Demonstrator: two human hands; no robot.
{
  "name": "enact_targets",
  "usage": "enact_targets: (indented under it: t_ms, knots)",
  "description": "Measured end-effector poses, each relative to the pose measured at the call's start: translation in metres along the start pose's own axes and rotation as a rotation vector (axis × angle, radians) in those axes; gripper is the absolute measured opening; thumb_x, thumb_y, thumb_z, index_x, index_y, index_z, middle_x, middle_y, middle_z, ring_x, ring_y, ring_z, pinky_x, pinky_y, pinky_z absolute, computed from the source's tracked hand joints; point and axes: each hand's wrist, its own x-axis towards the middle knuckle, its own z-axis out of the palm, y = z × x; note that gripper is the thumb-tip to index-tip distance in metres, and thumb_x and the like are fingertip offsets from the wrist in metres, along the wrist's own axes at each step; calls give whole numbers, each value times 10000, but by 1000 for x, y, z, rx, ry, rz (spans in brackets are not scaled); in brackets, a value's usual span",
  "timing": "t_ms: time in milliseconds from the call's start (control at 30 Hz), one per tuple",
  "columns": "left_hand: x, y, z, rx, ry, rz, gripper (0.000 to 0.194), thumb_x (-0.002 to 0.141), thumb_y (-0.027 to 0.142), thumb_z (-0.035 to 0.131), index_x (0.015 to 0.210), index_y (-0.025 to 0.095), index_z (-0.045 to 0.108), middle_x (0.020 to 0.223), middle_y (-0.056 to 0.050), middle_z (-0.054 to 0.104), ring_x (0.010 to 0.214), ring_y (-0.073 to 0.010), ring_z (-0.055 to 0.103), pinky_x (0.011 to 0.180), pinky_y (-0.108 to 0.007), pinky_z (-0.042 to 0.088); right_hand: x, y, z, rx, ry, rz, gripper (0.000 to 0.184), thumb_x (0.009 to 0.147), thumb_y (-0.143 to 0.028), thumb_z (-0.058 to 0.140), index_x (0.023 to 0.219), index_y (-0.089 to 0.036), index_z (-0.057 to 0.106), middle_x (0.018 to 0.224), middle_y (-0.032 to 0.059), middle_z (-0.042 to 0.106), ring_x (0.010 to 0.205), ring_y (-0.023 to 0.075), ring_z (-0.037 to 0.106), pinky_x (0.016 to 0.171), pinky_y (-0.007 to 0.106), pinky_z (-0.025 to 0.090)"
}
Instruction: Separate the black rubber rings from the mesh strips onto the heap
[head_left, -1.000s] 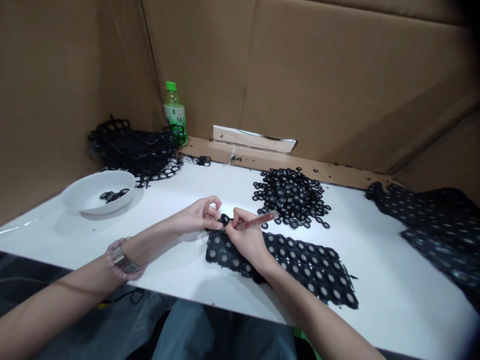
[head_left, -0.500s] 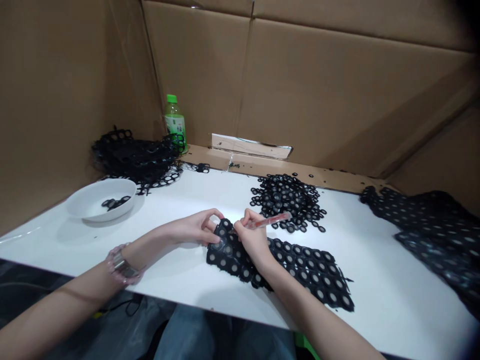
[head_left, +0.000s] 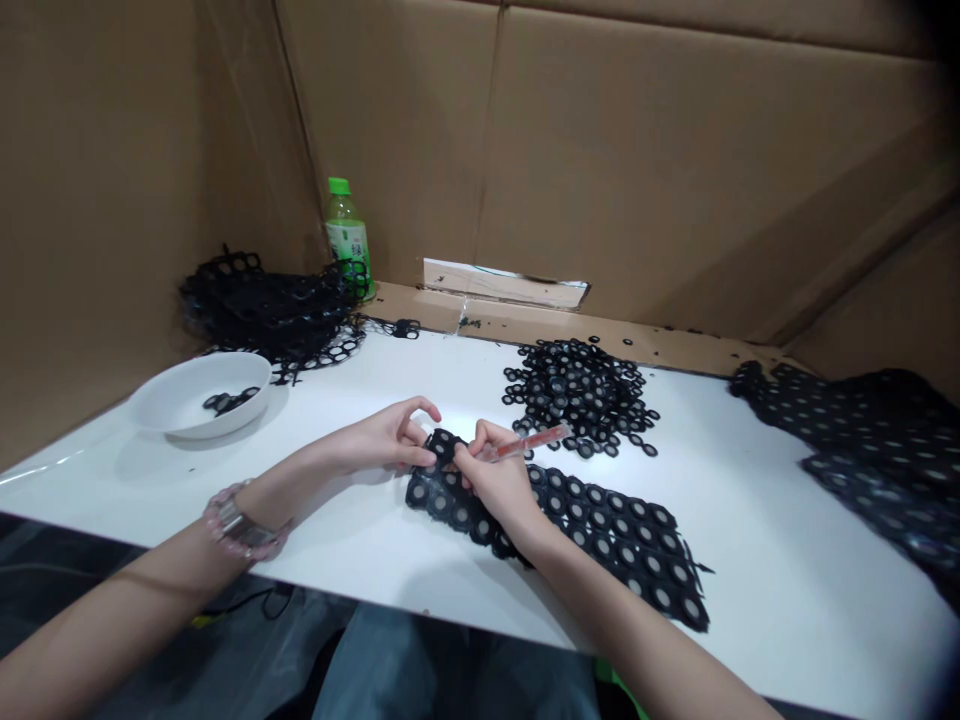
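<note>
A black sheet of joined rings with pale centres (head_left: 600, 525) lies on the white table (head_left: 765, 560) in front of me. My left hand (head_left: 390, 440) pinches the sheet's raised left corner between thumb and fingers. My right hand (head_left: 491, 475) is closed round a thin red-tipped clear tool (head_left: 529, 443), whose hidden point sits at that same corner. A pink watch (head_left: 240, 522) is on my left wrist.
A heap of loose black rings (head_left: 577, 395) lies just beyond my hands. A white bowl (head_left: 196, 393) with a few rings stands at the left, a pile of emptied black mesh (head_left: 270, 310) and a green bottle (head_left: 346, 235) behind it. More ring sheets (head_left: 877, 450) lie at the right. Cardboard walls (head_left: 600, 160) enclose the table.
Both hands stay at the sheet's left corner, shifting slightly; the corner is lifted a little between my fingers. The camera view wobbled up and down.
</note>
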Motion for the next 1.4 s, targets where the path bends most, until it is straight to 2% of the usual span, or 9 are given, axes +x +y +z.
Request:
enact_targets:
  t_ms: [200,367,467,700,833,967,1067,1233,1400]
  knots:
    - [-2,7,6,-29,9,-13,452,678,309,685,958,212,344,553,94,486,422,-41,389,410,-146,300,-3,1,0,-125,-22,-42,233,662,-187,531,536,-210,337,407,-86,386,361,82,404,386,194,274]
    - [-3,7,9,-108,20,25,471,659,320,704,895,221,308,536,102,489,406,-41,387,399,-141,298,-3,2,4,-312,-30,-220,240,655,-135,504,511,-200,323,449,-74,338,423,75,316,428,209,242]
    - [-3,6,10,-150,17,38,474,660,307,711,885,225,302,524,110,484,397,-42,398,393,-138,304,-2,3,5,-359,-39,-257,237,641,-115,490,501,-197,317,443,-75,318,420,73,287,423,213,222]
    - [6,3,14,-234,118,38,486,634,338,729,847,211,310,519,97,514,396,-50,448,409,-141,305,-3,-7,-1,26,89,-66,264,655,-205,530,518,-217,304,376,-90,391,322,63,346,347,186,223]
    - [8,0,11,-176,187,3,469,645,419,695,852,203,335,514,99,502,399,-54,455,414,-149,322,-5,-8,3,130,44,-20,267,648,-217,542,525,-215,306,350,-98,396,301,50,330,332,167,198]
    - [-1,4,4,-57,45,-180,423,688,443,647,909,182,399,577,64,536,482,-92,546,485,-206,428,-4,-2,7,105,29,12,240,603,-170,535,515,-211,316,343,-107,366,303,50,340,332,164,198]
    - [-10,5,2,-38,-107,-206,474,656,366,692,966,184,382,600,42,577,526,-119,580,484,-200,415,-3,0,7,76,14,2,228,589,-159,524,507,-212,318,364,-106,354,310,56,351,331,171,204]
    - [-18,0,6,22,-62,-152,469,637,217,696,984,195,381,551,68,562,446,-73,484,401,-148,288,-5,-1,9,-66,-49,-33,208,571,-130,499,497,-211,322,390,-98,328,342,60,318,362,187,214]
    - [-18,-6,5,-84,-66,-69,444,661,202,683,962,204,357,602,63,583,498,-75,525,454,-157,334,-6,2,10,-154,-63,-91,208,561,-121,484,483,-205,310,426,-84,322,404,63,281,391,190,203]
